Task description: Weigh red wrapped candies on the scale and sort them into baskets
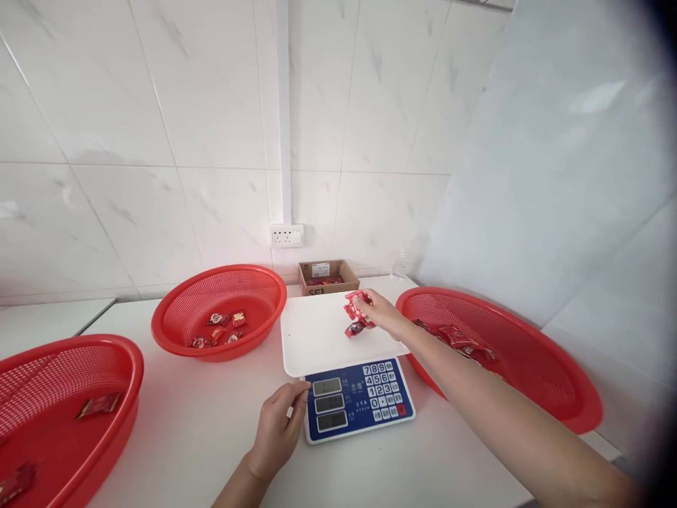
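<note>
The left hand (279,425) is bare, with a rounded back and slim fingers. A little fold line runs across where it meets the left arm (242,485), which is bare too. The right hand (371,310) is bare as well. From here, the right arm (476,402) looks long and smooth, thin at the wrist and fatter toward the tabletop's (391,469) right front corner
</note>
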`<state>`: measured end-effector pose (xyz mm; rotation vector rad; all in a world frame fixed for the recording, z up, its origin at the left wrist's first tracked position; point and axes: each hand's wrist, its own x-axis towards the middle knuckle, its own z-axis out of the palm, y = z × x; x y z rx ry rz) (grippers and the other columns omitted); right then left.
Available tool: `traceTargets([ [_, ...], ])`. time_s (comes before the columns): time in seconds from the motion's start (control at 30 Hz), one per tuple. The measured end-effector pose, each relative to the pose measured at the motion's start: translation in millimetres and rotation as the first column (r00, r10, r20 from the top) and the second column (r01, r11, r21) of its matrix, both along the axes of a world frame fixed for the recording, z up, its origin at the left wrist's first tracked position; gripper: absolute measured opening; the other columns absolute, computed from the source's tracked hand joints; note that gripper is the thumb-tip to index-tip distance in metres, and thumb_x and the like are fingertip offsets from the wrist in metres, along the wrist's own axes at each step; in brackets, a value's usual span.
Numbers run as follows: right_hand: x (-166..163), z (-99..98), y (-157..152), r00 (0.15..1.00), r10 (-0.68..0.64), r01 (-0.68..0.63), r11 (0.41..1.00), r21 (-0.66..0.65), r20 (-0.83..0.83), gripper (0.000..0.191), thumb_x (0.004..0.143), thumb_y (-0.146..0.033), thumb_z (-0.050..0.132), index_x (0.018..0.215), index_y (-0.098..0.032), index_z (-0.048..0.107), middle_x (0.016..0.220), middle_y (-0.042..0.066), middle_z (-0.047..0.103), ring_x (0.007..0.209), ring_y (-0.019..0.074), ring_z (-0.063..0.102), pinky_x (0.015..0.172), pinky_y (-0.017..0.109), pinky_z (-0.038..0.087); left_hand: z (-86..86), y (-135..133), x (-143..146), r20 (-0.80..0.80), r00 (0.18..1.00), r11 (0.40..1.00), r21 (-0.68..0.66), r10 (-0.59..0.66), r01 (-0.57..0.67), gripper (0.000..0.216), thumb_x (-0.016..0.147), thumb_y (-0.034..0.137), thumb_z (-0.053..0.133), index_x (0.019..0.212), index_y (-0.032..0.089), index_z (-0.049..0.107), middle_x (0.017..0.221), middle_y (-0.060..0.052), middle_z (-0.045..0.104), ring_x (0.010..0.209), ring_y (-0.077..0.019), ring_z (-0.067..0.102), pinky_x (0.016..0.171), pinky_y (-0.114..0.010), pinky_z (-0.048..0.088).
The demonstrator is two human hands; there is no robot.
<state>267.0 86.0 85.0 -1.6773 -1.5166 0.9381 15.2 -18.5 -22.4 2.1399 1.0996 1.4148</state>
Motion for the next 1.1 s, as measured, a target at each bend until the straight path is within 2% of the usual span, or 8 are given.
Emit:
traceTargets([
  [0.13,3,0.3,-1,0.998,0.036,-0.033,0.997,-0.064,0.047,0.044,0.074,-0.032,0.065,0.114,-0.021,0.052,0.107,0.009,0.062,0.081,0.0169,0.061,0.055,0.022,0.05,0.9,0,0,0.0,1.0,1.0,0.015,0.004,-0.004,0.018,0.089,0.024,0.046,0.095,0.017,0.062,0.072,-0.003,0.066,0.06,-0.0108,0.059,0.055,-0.019,0.049],
  [0.23,9,2.7,1,0.998,0.037,-0.033,0.997,-0.073,0.054,0.049,0.072,-0.02,0.065,0.118,-0.02,0.051,0.11,0.01,0.061,0.081,0.0161,0.061,0.059,0.023,0.05,1.7,-1,0,0.007,1.0,1.0,0.024,0.0,0.0,0.017,0.089,0.023,0.046,0.095,0.017,0.061,0.072,-0.003,0.066,0.06,-0.0105,0.06,0.057,-0.019,0.049],
  [0.4,17,5.3,3,0.999,0.034,-0.033,0.999,-0.031,0.018,0.051,0.075,-0.019,0.061,0.124,-0.019,0.047,0.119,0.012,0.057,0.09,0.0161,0.061,0.07,0.025,0.052,3.2,-1,2,0.022,1.0,1.0,0.011,-0.012,0.012,0.016,0.089,0.023,0.047,0.094,0.017,0.062,0.074,-0.003,0.067,0.062,-0.0103,0.061,0.057,-0.018,0.05],
  [0.6,22,-3.1,2,0.997,0.033,-0.031,0.999,-0.027,0.071,0.046,0.072,-0.011,0.06,0.117,-0.018,0.056,0.125,0.013,0.054,0.099,0.0185,0.059,0.073,0.026,0.052,2.6,1,1,0.03,1.0,1.0,0.005,-0.003,0.003,0.019,0.089,0.027,0.046,0.094,0.018,0.063,0.074,-0.004,0.068,0.062,-0.0114,0.062,0.057,-0.019,0.051],
  [0.8,26,-14.3,8,0.991,0.012,-0.023,0.996,0.083,0.13,0.044,0.069,-0.005,0.057,0.111,-0.019,0.061,0.119,0.008,0.06,0.104,0.0168,0.058,0.089,0.029,0.045,-1.4,4,0,0.027,1.0,0.999,0.042,0.004,-0.005,0.015,0.088,0.021,0.048,0.094,0.019,0.061,0.075,-0.002,0.067,0.062,-0.0102,0.062,0.058,-0.018,0.051],
  [0.97,29,-22.4,13,0.986,-0.009,-0.021,0.985,0.173,0.169,0.042,0.069,-0.002,0.054,0.107,-0.019,0.062,0.116,0.007,0.063,0.104,0.0181,0.058,0.095,0.034,0.041,-4.0,4,0,0.03,1.0,0.998,0.056,-0.001,-0.001,0.015,0.087,0.019,0.049,0.097,0.019,0.061,0.075,-0.001,0.067,0.062,-0.0095,0.061,0.059,-0.017,0.05],
  [1.1,30,-27.4,15,0.991,0.025,-0.052,0.977,0.205,0.134,0.043,0.069,0.001,0.048,0.104,-0.019,0.062,0.114,0.006,0.064,0.107,0.0162,0.058,0.095,0.032,0.042,-4.7,3,0,0.032,0.999,1.0,0.028,0.0,-0.001,0.017,0.088,0.02,0.048,0.098,0.019,0.061,0.078,-0.002,0.068,0.064,-0.0101,0.063,0.06,-0.018,0.051],
])
